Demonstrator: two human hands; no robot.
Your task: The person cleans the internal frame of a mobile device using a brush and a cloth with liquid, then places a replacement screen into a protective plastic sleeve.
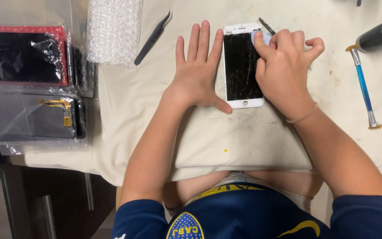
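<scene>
The left hand (196,73) lies flat and fully open on the cloth-covered table (253,137), fingers spread and pointing away from the person, gripping nothing; its thumb presses against the lower left corner of a white phone (242,66) with a cracked black screen. The phone lies face up between the 2 hands, touching both. The right hand (284,71) rests on the phone's right edge with its fingers curled, pinching a small pale blue pick (261,37) against the upper right part of the screen. A thin dark tool (266,26) pokes out just beyond the right hand's fingertips, at the phone's top corner; whether the hand holds it cannot be told. Beyond the left hand's fingertips lie black tweezers (152,38), and just left of them a roll of bubble wrap (113,30). Well to the right of the right hand lies a blue-handled screwdriver (363,90), with a dark bottle (381,34) beyond it. Far left of the left hand, bagged replacement screens (29,88) are stacked at the table's edge.
</scene>
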